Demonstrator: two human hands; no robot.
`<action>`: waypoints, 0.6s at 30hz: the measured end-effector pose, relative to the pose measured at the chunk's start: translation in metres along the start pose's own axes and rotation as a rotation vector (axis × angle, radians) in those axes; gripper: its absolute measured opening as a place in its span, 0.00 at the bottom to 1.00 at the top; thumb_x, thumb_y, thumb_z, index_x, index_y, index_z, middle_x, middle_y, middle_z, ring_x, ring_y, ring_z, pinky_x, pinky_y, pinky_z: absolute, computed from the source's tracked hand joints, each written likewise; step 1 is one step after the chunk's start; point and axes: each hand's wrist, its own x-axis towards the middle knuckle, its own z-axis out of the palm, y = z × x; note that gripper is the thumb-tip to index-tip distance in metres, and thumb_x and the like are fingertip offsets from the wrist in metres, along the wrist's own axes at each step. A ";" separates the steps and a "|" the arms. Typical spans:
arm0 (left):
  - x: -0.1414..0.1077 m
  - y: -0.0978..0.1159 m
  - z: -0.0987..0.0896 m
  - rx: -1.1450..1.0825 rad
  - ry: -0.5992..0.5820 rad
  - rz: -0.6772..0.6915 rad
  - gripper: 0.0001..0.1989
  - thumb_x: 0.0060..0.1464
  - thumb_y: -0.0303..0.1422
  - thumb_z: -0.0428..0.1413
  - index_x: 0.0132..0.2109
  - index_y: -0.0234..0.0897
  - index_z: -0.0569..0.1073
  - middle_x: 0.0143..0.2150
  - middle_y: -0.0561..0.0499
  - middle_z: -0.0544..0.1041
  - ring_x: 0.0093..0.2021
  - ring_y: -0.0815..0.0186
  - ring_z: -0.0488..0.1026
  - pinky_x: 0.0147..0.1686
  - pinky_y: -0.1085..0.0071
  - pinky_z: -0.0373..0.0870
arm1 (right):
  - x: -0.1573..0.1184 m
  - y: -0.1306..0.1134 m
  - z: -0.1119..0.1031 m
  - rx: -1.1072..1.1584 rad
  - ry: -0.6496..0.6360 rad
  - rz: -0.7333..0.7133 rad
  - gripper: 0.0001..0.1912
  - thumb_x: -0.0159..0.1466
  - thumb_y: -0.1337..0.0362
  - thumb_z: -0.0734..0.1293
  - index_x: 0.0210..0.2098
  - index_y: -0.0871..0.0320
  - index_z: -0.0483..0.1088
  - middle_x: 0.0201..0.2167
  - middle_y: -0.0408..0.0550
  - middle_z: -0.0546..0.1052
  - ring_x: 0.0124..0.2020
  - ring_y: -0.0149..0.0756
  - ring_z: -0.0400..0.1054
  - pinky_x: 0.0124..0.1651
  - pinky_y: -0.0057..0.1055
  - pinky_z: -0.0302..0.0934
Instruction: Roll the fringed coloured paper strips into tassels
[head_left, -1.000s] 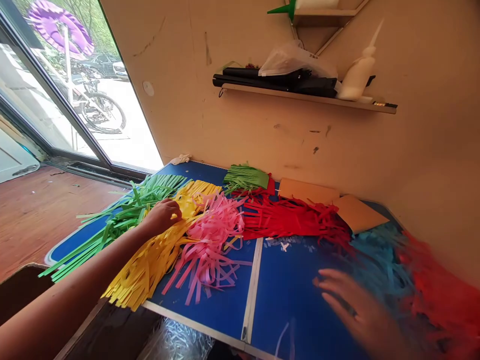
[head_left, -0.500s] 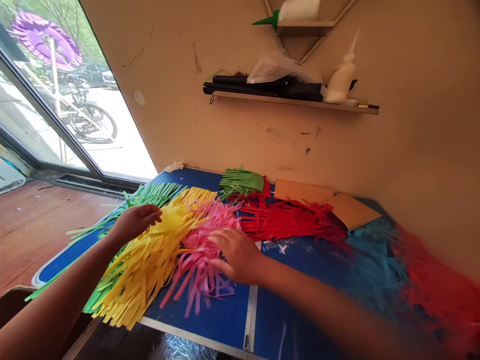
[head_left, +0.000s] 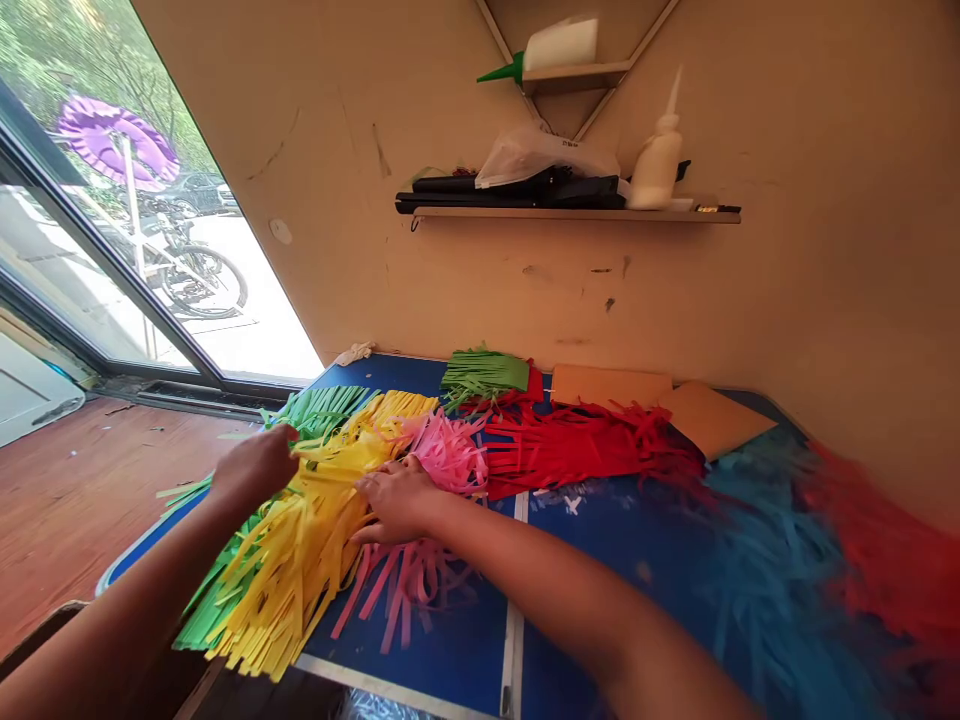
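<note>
Yellow fringed paper point(head_left: 300, 560) lies over green fringed strips point(head_left: 217, 600) on the left of a blue table. My left hand point(head_left: 259, 465) is closed at the upper left edge of the yellow paper, fingers pressed together; what they pinch looks like yellow strips. Fingers apart, my right hand point(head_left: 397, 500) rests between the yellow paper and a pink fringed bundle point(head_left: 446, 450), touching the strips from above. Red fringed paper point(head_left: 570, 445) lies to the right of the pink.
Orange sheets point(head_left: 611, 385) and a small green fringed piece point(head_left: 487, 370) lie along the wall. Blue strips point(head_left: 780, 560) and red strips point(head_left: 892, 560) hang at the right. A shelf point(head_left: 577, 215) with a bottle point(head_left: 656, 165) is above.
My right hand has moved left from the pink strips to the yellow paper's edge. My left hand has shifted slightly left and down onto the yellow strips. The view has tilted a little.
</note>
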 end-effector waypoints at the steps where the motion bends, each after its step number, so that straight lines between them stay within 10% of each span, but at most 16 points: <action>1: 0.003 0.001 -0.007 -0.014 0.030 -0.023 0.18 0.57 0.37 0.51 0.48 0.31 0.74 0.45 0.40 0.78 0.42 0.49 0.76 0.39 0.58 0.69 | -0.001 -0.001 0.001 -0.019 -0.005 -0.005 0.41 0.62 0.38 0.64 0.63 0.62 0.60 0.62 0.56 0.67 0.62 0.55 0.59 0.61 0.58 0.55; 9: 0.026 0.059 -0.059 -0.133 0.423 -0.254 0.20 0.66 0.41 0.43 0.56 0.32 0.66 0.47 0.43 0.76 0.43 0.61 0.75 0.41 0.61 0.72 | -0.013 -0.018 0.014 -0.116 -0.017 -0.052 0.31 0.63 0.41 0.64 0.54 0.58 0.70 0.59 0.56 0.70 0.59 0.56 0.63 0.58 0.62 0.56; 14: 0.008 0.094 -0.086 -0.057 0.450 -0.006 0.24 0.66 0.41 0.37 0.57 0.31 0.67 0.46 0.42 0.77 0.44 0.53 0.75 0.39 0.59 0.67 | -0.056 -0.020 -0.002 0.005 0.160 -0.033 0.18 0.67 0.50 0.65 0.48 0.54 0.75 0.57 0.52 0.73 0.59 0.52 0.63 0.59 0.57 0.55; 18: -0.026 0.129 -0.094 0.047 0.432 0.248 0.25 0.65 0.44 0.40 0.54 0.35 0.73 0.45 0.42 0.78 0.42 0.52 0.74 0.43 0.54 0.64 | -0.091 -0.029 -0.025 0.644 0.432 0.121 0.20 0.65 0.54 0.67 0.53 0.55 0.71 0.51 0.51 0.76 0.54 0.48 0.67 0.58 0.48 0.57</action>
